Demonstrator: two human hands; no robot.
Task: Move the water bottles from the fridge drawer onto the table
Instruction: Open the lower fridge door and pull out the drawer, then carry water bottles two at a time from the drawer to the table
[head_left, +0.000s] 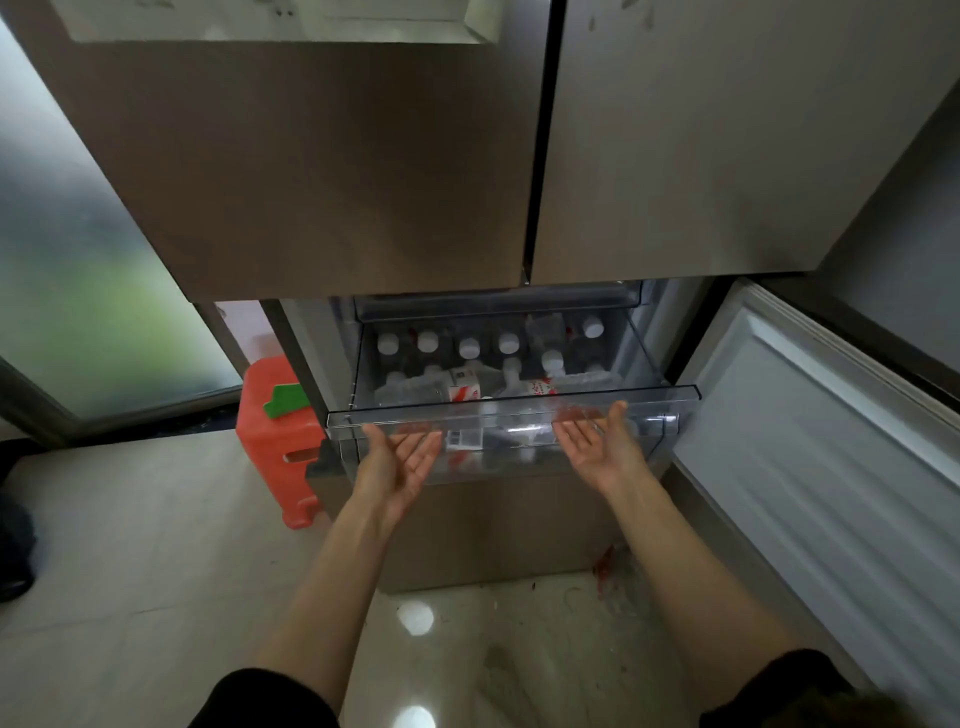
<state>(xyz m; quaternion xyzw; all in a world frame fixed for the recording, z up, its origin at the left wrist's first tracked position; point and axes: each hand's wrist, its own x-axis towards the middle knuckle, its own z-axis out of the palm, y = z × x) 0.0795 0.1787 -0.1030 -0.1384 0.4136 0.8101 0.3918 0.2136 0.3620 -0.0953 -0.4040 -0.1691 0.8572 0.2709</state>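
A clear plastic fridge drawer (511, 408) is pulled partly out below the closed upper doors. Inside lie several water bottles (470, 347) with white caps, some upright at the back, some lying down with red-and-white labels at the front. My left hand (402, 457) is palm-up with fingers under the drawer's front lip at the left. My right hand (597, 441) is palm-up the same way at the right, thumb by the rim. Neither hand holds a bottle. No table is in view.
The lower right fridge door (831, 441) stands open at the right. An orange plastic stool (280, 441) with a green piece on it stands left of the fridge. A frosted glass door (78, 286) is at the far left. Glossy tiled floor (156, 545) lies below.
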